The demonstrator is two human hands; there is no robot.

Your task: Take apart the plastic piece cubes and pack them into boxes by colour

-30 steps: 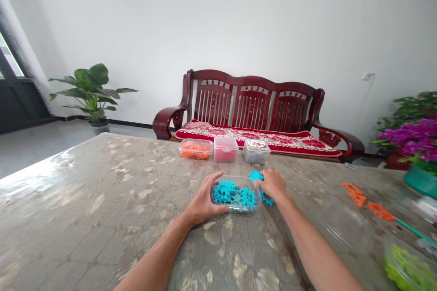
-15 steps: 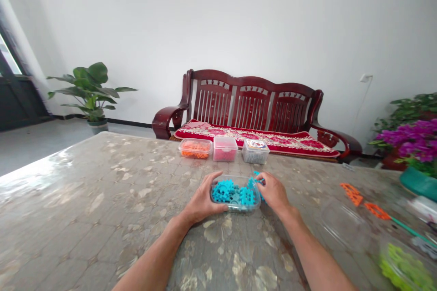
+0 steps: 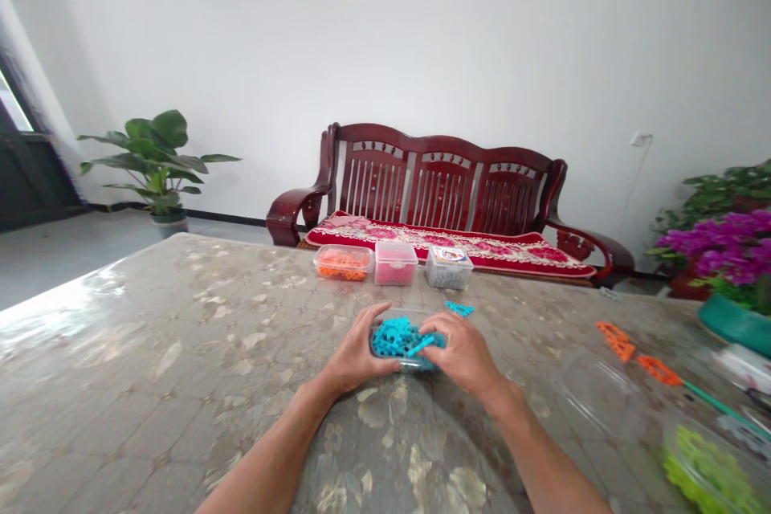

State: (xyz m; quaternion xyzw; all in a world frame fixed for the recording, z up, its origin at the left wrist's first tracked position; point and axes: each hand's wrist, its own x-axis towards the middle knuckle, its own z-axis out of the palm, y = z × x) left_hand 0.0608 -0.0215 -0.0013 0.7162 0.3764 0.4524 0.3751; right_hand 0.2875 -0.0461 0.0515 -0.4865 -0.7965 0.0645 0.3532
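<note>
A clear plastic box [image 3: 415, 366] full of blue toothed plastic building pieces [image 3: 394, 336] stands on the table in front of me. My left hand [image 3: 358, 345] grips its left end, thumb at the near side and fingers at the far side. Over the box's right half, my right hand [image 3: 461, 349] pinches a flat blue building piece [image 3: 422, 345]; its back hides part of the box. Just beyond that hand, another blue piece [image 3: 459, 308] lies on the table.
Farther back stand boxes of orange [image 3: 344, 263], pink [image 3: 396, 264] and grey pieces [image 3: 449, 268]. To the right lie orange pieces [image 3: 615, 340], a clear lid [image 3: 602, 393], a green stick [image 3: 711, 400] and a box of yellow-green pieces [image 3: 711, 470]. A flowerpot [image 3: 735, 329] stands at the right edge.
My right hand has moved left from beside the box to over it, with a blue piece in its fingers. My left hand keeps its hold on the box.
</note>
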